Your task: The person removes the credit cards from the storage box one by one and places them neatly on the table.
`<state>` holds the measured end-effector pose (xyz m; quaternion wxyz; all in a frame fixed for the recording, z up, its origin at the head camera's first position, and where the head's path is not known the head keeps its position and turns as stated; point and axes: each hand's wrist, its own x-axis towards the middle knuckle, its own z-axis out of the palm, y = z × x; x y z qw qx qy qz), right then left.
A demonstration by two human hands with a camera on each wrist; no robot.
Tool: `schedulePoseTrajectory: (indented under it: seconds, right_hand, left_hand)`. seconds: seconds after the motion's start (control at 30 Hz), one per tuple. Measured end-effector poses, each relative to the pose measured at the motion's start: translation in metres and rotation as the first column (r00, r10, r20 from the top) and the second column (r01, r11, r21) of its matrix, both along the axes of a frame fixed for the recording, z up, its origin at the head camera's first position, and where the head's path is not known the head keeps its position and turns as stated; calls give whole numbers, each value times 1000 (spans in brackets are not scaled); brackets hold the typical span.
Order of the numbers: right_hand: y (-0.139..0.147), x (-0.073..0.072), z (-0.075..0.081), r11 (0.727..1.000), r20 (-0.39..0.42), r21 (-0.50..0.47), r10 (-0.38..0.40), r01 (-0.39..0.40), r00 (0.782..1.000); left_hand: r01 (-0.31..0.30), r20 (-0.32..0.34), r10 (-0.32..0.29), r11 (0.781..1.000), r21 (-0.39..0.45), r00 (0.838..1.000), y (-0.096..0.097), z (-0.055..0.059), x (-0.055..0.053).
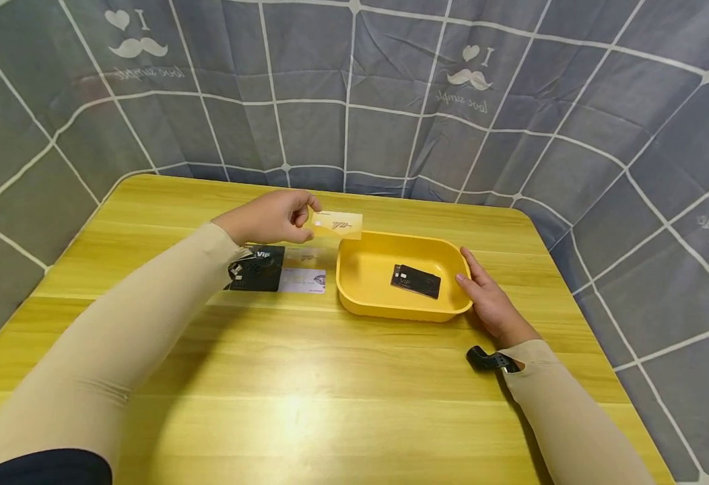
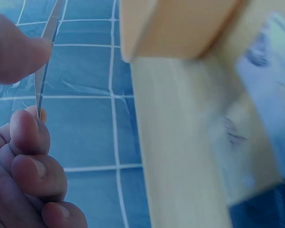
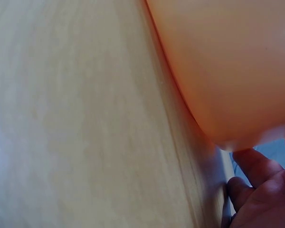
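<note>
My left hand pinches a pale yellow card by its left end, between thumb and fingers, over the far left corner of a yellow plastic tray. In the left wrist view the card is seen nearly edge-on. My right hand grips the tray's right end, thumb at the rim and fingers along the outer wall. The right wrist view shows those fingers against the tray wall. Inside the tray lie overlapping black VIP cards.
Left of the tray, black VIP cards, a whitish card and a pale gold card lie side by side on the wooden table. My left forearm partly covers the black ones. A grey checked curtain hangs around the table.
</note>
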<state>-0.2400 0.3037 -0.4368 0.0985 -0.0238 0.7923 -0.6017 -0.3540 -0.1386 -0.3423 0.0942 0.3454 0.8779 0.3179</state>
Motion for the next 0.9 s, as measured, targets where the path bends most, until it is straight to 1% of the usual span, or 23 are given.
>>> schedulePoseTrajectory:
  seconds: [0.1,0.2,0.3,0.4,0.53,0.67,0.8,0.9]
  right_hand:
    - [0,0,1,1000,-2,6,7,-7,1000]
    - [0,0,1,1000,-3,13,13,-12,1000]
    - [0,0,1,1000,3,12,11,-11,1000]
    - [-1,0,2,1000,10,9,5,-5,1000]
    - [-1,1,3,1000,13,8,-1,1,1000]
    - [-1,1,3,1000,15,15,-2,1,1000]
    - [0,1,2,1000,13,20,0,0,1000]
    - [0,0,1,1000,14,14,2,-2,1000]
  left_hand:
    - [-15,2,15,1000,-22,1000,-14,-9,9]
    - [-22,23,23,999,-40,999,-28,-20,19]
    - [-9,67,12,999,-52,998,-40,-31,30]
    - [-1,105,8,998,-65,994,-48,-40,42]
    - [1,113,9,996,-85,994,-54,-49,57]
    - [0,120,14,993,-117,993,-56,-58,68]
    - [10,138,7,992,-127,990,-55,-67,75]
    - [16,144,3,991,-133,990,-55,-73,77]
